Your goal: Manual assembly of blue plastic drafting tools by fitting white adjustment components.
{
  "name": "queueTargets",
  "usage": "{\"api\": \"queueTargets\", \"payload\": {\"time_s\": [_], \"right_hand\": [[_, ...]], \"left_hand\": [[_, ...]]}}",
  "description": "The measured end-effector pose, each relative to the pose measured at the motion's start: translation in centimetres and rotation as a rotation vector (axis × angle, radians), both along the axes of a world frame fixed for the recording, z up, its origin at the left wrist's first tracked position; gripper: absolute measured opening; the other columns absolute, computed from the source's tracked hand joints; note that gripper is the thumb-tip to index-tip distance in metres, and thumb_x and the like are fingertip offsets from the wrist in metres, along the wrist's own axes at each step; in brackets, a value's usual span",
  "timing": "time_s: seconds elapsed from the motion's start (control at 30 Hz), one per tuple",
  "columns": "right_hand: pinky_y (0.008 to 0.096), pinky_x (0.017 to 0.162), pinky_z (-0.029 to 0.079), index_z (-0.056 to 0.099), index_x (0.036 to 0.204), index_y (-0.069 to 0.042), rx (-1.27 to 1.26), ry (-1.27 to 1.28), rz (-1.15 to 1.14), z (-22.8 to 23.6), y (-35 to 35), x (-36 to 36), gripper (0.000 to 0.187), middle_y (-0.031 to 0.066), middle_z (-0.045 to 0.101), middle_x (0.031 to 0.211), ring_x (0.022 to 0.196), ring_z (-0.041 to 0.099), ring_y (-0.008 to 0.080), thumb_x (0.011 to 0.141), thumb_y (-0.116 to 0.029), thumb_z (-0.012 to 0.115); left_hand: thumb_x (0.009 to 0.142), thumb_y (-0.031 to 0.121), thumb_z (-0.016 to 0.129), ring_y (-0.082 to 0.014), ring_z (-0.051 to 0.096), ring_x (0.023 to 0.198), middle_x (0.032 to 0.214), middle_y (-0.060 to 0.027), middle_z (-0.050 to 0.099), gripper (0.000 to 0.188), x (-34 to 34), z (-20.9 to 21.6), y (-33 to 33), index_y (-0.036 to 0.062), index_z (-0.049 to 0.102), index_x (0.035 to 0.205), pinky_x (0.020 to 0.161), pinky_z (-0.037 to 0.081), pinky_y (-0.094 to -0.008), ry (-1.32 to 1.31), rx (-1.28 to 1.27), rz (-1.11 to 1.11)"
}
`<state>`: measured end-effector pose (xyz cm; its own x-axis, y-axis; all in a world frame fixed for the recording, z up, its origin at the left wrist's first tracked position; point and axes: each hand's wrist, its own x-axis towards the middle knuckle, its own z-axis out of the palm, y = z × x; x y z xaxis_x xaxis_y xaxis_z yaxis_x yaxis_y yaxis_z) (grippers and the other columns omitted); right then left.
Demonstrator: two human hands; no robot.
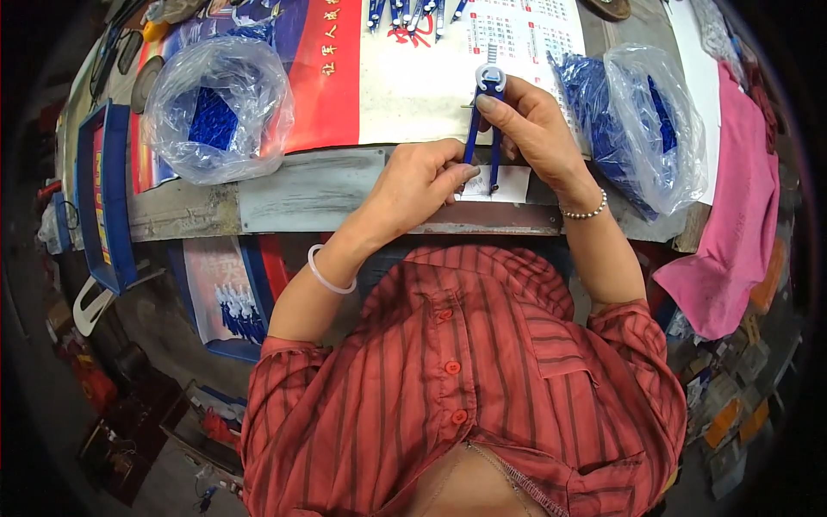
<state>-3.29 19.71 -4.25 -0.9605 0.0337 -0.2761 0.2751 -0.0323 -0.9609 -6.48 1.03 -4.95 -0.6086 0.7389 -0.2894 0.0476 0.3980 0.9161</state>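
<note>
A blue drawing compass (472,129) with a white, ring-shaped head stands upright between my hands, its two legs pointing down toward me. My right hand (544,133) grips it just under the head, thumb in front and fingers behind. Lower down, my left hand (420,179) pinches one leg near its tip; the fingertips partly hide that end. Beneath the legs a small white paper (510,183) lies at the table's near edge. Farther off, several similar blue compasses (415,13) lie on the printed sheet.
Clear plastic bags of blue parts stand to the left (164,112) and right (680,172). A pink cloth (719,241) drapes over the right edge. Below the table, a blue tray (244,351) holds several blue-and-white compasses. A blue-framed box (121,198) is at far left.
</note>
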Motion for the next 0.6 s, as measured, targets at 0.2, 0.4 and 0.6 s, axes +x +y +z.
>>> {"api": "queueTargets", "payload": {"time_s": [0.2,0.4,0.6], "right_hand": [[0.0151,0.042,0.034,0.058,0.107,-0.002,-0.005,-0.008,0.000,-0.33,0.07,-0.02,0.033,-0.0008,0.057,0.076,0.049,0.043,0.0010,0.089,-0.029,0.061],[0.0150,0.042,0.033,0.058,0.106,-0.003,-0.009,0.000,-0.008,-0.41,0.03,0.02,0.032,-0.0006,0.058,0.075,0.049,0.042,0.0009,0.089,-0.029,0.061],[0.0150,0.041,0.033,0.058,0.107,-0.002,0.003,0.017,-0.007,-0.49,0.02,0.09,0.033,-0.0007,0.058,0.075,0.048,0.042,0.0008,0.089,-0.029,0.061]], "left_hand": [[0.085,0.014,0.062,-0.0136,0.058,0.050,0.056,-0.0087,0.057,0.016,0.10,-0.20,0.12,-0.0005,0.058,0.078,0.047,0.043,-0.0286,0.023,0.044,0.041],[0.085,0.012,0.061,-0.0123,0.057,0.049,0.055,-0.0079,0.057,0.015,0.18,-0.06,0.13,-0.0009,0.059,0.079,0.047,0.043,-0.0277,0.000,0.056,0.054],[0.085,0.012,0.061,-0.0129,0.057,0.049,0.055,-0.0080,0.057,0.016,0.29,-0.11,0.11,-0.0009,0.058,0.077,0.047,0.043,-0.0278,0.029,0.057,0.050]]}}
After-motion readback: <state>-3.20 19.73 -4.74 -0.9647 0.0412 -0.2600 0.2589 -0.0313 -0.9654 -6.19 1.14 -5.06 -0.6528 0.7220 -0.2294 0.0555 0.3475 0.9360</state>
